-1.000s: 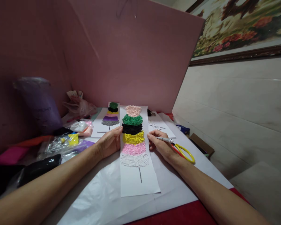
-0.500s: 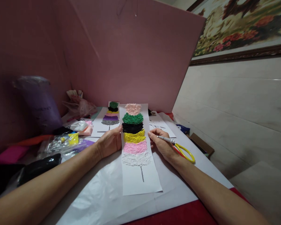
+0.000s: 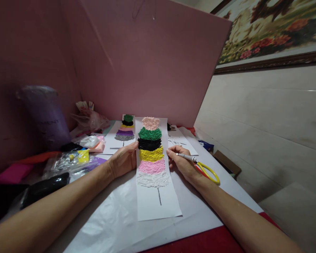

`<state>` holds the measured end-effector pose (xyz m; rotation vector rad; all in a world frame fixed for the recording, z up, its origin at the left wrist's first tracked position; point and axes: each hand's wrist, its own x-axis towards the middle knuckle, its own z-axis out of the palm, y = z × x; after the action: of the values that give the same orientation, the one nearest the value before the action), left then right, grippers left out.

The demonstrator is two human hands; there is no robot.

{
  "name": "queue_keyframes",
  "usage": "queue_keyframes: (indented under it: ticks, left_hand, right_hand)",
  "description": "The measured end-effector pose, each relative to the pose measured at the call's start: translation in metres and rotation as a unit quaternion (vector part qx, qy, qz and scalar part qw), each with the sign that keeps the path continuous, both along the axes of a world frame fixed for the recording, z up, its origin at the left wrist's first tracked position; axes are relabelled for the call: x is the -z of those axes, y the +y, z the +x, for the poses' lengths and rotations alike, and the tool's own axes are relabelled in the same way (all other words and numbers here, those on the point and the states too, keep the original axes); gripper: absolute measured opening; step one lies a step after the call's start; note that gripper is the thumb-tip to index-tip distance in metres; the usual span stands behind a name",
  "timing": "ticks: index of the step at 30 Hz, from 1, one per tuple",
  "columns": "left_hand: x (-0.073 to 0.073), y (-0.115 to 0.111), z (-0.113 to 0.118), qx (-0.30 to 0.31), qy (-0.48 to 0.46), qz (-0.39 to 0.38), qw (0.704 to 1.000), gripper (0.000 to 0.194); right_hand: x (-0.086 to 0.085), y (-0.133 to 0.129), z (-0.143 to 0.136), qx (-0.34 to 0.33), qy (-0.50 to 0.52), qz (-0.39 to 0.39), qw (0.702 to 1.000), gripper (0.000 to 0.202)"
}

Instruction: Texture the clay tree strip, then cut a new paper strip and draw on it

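Observation:
A white paper card (image 3: 147,207) stands tilted up in front of me. Its raised clay feather has bands of peach, green, black, yellow (image 3: 151,153), pink and white, above a thin drawn stem. Closed on the card's left edge is my left hand (image 3: 125,159), its fingers partly hidden behind the card. The right edge is pinched by my right hand (image 3: 181,162). That hand also keeps a pen-like tool with a ribbed grey-white grip (image 3: 186,157) lying across it. Scissors with a yellow-and-red handle (image 3: 208,172) show beside the right wrist.
Behind the card lies a second feather card (image 3: 112,140). Clear bags of coloured clay (image 3: 71,161) and a black packet (image 3: 46,188) crowd the left side. A purple wrapped roll (image 3: 43,116) stands farther back. White sheeting (image 3: 107,218) covers the table; a pink panel (image 3: 147,63) rises behind.
Almost nothing differs. Both hands keep their hold on the card, and the view has shifted very slightly.

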<state>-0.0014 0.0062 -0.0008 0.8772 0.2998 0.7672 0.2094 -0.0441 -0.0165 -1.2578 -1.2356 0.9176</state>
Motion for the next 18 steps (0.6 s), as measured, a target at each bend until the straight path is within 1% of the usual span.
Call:
queue_keyframes:
  ticks: [7,14,18]
  left_hand:
    - [-0.0001,-0.0006,0.0006,0.006,0.001,-0.002,1.000,0.036]
    - [0.0005,-0.0003,0.0001,0.025,-0.005,-0.003,1.000,0.040]
    - [0.0025,0.0021,-0.0006,0.034,-0.001,-0.006,0.999,0.042]
  right_hand:
    - [-0.0026,-0.0024,-0.0025,-0.017,0.011,-0.019,1.000,0.023]
    - [-0.0011,-0.0015,-0.0016,-0.009,0.010,-0.018,1.000,0.024]
    - [0.0009,0.0008,0.0005,0.009,0.010,-0.014,1.000,0.027]
